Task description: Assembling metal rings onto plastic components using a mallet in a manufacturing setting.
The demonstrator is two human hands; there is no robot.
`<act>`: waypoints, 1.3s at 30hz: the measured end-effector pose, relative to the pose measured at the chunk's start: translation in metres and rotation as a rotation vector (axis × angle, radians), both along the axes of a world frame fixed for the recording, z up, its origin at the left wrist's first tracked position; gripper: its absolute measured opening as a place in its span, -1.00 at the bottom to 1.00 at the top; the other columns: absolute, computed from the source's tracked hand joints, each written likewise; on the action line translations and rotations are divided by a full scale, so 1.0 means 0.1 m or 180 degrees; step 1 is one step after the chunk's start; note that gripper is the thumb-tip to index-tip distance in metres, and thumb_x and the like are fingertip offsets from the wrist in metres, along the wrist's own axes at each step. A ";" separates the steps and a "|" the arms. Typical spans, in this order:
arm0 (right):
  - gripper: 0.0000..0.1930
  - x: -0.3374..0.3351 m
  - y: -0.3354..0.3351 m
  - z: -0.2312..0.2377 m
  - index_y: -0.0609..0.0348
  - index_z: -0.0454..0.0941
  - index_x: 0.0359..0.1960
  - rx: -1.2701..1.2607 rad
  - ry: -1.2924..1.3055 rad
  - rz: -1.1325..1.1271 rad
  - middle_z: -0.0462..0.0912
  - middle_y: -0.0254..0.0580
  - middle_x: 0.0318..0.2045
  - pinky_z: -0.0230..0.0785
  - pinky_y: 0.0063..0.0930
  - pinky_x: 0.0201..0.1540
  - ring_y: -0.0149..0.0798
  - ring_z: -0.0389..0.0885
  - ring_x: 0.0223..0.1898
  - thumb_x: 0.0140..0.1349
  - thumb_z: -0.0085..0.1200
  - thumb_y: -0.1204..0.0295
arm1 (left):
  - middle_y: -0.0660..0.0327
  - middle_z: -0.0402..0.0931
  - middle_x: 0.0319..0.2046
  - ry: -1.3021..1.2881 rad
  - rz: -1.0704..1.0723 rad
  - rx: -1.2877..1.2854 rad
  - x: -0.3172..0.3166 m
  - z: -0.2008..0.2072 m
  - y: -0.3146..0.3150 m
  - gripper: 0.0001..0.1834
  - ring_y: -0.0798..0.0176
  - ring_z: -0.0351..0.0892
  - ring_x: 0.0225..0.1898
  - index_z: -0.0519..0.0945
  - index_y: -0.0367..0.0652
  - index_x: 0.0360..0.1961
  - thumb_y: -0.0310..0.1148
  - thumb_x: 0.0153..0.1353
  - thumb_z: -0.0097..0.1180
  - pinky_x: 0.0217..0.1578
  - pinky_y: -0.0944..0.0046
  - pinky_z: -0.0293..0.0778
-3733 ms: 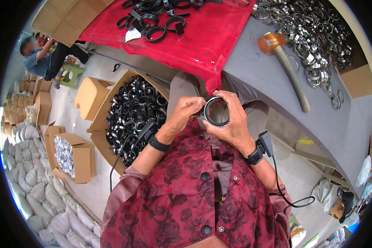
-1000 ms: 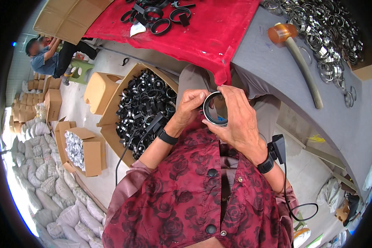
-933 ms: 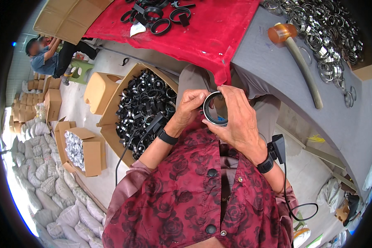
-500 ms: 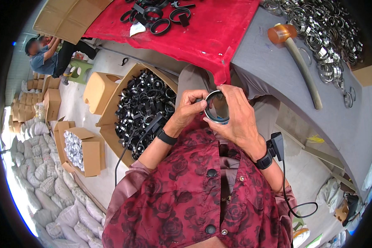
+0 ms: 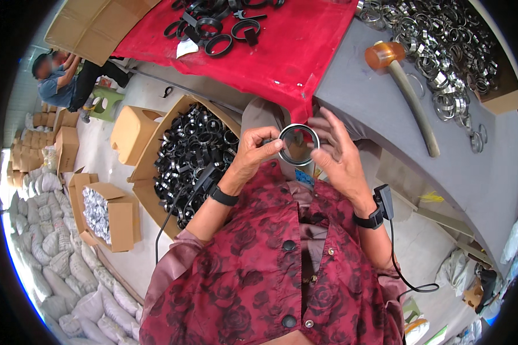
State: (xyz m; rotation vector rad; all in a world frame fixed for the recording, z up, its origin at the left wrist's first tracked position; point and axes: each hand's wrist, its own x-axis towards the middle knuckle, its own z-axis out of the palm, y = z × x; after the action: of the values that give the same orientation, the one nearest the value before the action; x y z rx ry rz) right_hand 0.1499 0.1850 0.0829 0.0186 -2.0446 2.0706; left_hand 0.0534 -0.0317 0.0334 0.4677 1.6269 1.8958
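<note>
A black ring with a shiny metal rim (image 5: 299, 144) is held up in front of my chest. My left hand (image 5: 253, 154) pinches its left edge with thumb and fingers. My right hand (image 5: 338, 155) is on its right side, fingers spread along the rim. Just beyond the ring hangs the edge of a red cloth (image 5: 259, 54) with several black rings (image 5: 213, 26) on it. Below my left forearm stands an open cardboard box (image 5: 155, 155) full of black rings (image 5: 190, 155).
A grey table (image 5: 385, 132) bears an orange-headed mallet (image 5: 406, 92) and a heap of shiny metal rings (image 5: 443, 46). More cardboard boxes (image 5: 106, 215) and white sacks (image 5: 52, 276) lie on the floor at left. Another person (image 5: 60, 80) crouches at far left.
The ring has stayed in both hands in front of my chest. My right hand has opened its fingers along the rim, and the ring has turned slightly.
</note>
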 end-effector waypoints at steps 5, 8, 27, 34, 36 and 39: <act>-0.44 0.04 0.07 -0.04 0.35 0.46 0.30 -0.0461 -0.0833 0.0374 0.68 -0.11 -0.07 0.59 -0.42 -0.07 -0.34 0.68 -0.10 0.43 0.21 0.19 | 0.25 0.62 -0.38 -0.0023 0.0117 0.0239 -0.02 0.05 0.03 -0.62 0.40 0.56 -0.28 0.65 -0.26 -0.34 -0.09 0.23 0.37 -0.17 0.36 0.42; -0.54 0.02 0.02 -0.04 0.34 0.53 0.24 -0.0713 -0.0955 0.0458 0.71 -0.22 -0.20 0.57 -0.53 -0.26 -0.45 0.67 -0.29 0.48 0.15 0.24 | 0.25 0.62 -0.38 -0.0044 0.0091 0.0233 -0.03 0.01 0.01 -0.62 0.40 0.56 -0.28 0.65 -0.26 -0.34 -0.10 0.22 0.37 -0.17 0.37 0.41; -0.59 0.06 -0.03 -0.11 0.33 0.58 0.18 -0.0566 -0.0941 0.0264 0.66 -0.32 -0.42 0.48 -0.57 -0.34 -0.50 0.61 -0.43 0.57 -0.04 0.23 | 0.45 0.42 -0.54 -0.0165 0.0344 0.0331 0.12 -0.07 0.09 -0.73 0.59 0.24 -0.49 0.61 -0.21 -0.45 -0.25 0.31 0.31 -0.46 0.46 0.08; -0.58 0.00 -0.01 -0.16 0.37 0.60 0.12 -0.0262 -0.0747 -0.0020 0.63 -0.34 -0.49 0.44 -0.53 -0.41 -0.48 0.58 -0.49 0.57 -0.03 0.20 | 0.40 0.48 -0.49 0.0052 0.0449 0.0242 0.14 -0.02 0.18 -0.69 0.57 0.24 -0.48 0.63 -0.27 -0.37 -0.20 0.36 0.28 -0.43 0.45 0.13; -0.58 -0.01 -0.03 -0.16 0.37 0.60 0.12 -0.0250 -0.0746 -0.0064 0.62 -0.35 -0.50 0.43 -0.53 -0.42 -0.49 0.58 -0.49 0.57 -0.03 0.20 | 0.40 0.50 -0.47 0.0219 0.0404 0.0150 0.14 -0.02 0.18 -0.69 0.58 0.24 -0.45 0.63 -0.27 -0.36 -0.20 0.36 0.28 -0.41 0.45 0.14; -0.58 -0.05 -0.03 -0.12 0.38 0.60 0.11 -0.0262 -0.0779 -0.0073 0.62 -0.34 -0.50 0.42 -0.54 -0.43 -0.49 0.57 -0.49 0.56 -0.02 0.20 | 0.45 0.49 -0.48 0.0123 0.0399 0.0307 0.10 -0.04 0.17 -0.77 0.59 0.31 -0.42 0.67 -0.24 -0.34 -0.27 0.36 0.27 -0.40 0.47 0.19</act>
State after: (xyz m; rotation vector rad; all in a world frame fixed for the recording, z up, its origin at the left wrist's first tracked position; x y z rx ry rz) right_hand 0.1450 0.1817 0.0706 -0.2841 -2.0779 2.2365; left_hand 0.0638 -0.0149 0.0297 0.4537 1.6286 2.0771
